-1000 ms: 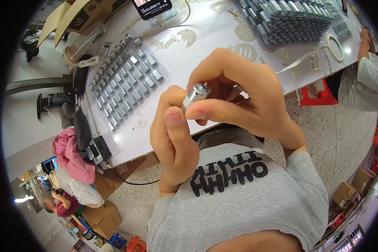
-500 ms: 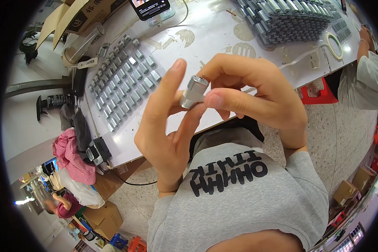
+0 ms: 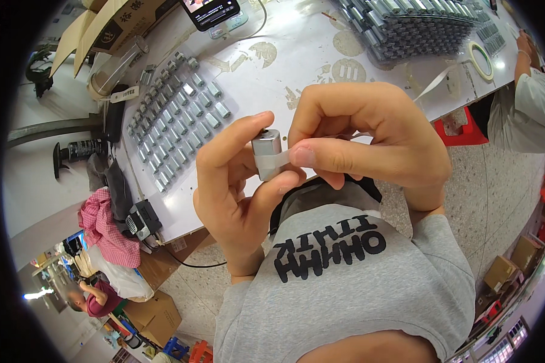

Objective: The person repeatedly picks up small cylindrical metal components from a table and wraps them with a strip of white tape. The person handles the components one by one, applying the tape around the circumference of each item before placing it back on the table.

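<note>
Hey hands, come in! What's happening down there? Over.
Left hand: holding small silver motor. Right hand: pinching pale tape strip that runs onto the motor. Nothing seen blocking either hand.

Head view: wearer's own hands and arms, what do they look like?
Left hand and right hand are ungloved; no rings visible on the fingers, no watch or wristband, no cables. Short sleeves, plain heather grey, belong to a grey shirt with bold black lettering on its front.

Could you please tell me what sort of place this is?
Probably a small assembly workshop: rows of small silver metal motor-like cylinders and a stack of filled clear plastic trays sit on a worn white worktable.
</note>
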Demonstrator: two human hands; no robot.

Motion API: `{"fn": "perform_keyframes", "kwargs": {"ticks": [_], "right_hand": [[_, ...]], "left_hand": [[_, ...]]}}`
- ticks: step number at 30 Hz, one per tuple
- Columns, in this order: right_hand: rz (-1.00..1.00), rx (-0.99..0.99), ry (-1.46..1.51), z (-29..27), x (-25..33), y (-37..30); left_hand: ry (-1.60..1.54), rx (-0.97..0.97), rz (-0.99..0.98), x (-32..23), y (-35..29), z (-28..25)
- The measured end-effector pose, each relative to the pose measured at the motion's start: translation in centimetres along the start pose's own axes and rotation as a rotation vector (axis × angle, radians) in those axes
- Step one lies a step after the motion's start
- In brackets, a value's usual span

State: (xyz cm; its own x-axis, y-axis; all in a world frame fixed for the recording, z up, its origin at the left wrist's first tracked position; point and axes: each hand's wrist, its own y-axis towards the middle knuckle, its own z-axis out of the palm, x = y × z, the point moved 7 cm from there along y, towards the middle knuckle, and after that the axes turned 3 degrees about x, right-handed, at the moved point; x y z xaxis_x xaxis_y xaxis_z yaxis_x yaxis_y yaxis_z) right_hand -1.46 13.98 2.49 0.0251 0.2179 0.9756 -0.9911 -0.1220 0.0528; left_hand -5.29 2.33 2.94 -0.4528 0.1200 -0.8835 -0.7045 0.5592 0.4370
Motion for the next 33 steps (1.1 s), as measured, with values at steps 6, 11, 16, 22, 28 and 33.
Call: {"fn": "perform_keyframes", "kwargs": {"ticks": [6,11,16,22,28,33], "right_hand": [[0.0,0.016,-0.105,-0.2,-0.3,0.1],[0.038,0.067,-0.1,-0.5,-0.8,0.3],[-0.076,-0.072,-0.079,-0.7,0.4,0.3],[-0.15,-0.098,-0.29,-1.6,-0.3,0.1],[-0.038,-0.032,-0.242,-1.7,0.2,-0.6],[-0.119,-0.052,-0.319,-1.8,1.0,-1.4]], "left_hand": [[0.151,-0.077,-0.113,0.1,-0.6,0.7],[-0.047,0.019,-0.009,0.6,-0.5,1.7],[0.135,0.064,0.132,-0.1,0.1,2.3],[0.696,0.186,0.172,-2.5,1.1,2.5],[0.321,0.003,0.098,-1.4,1.4,1.3],[0.256,0.012,0.103,-0.9,1.3,1.1]]}}
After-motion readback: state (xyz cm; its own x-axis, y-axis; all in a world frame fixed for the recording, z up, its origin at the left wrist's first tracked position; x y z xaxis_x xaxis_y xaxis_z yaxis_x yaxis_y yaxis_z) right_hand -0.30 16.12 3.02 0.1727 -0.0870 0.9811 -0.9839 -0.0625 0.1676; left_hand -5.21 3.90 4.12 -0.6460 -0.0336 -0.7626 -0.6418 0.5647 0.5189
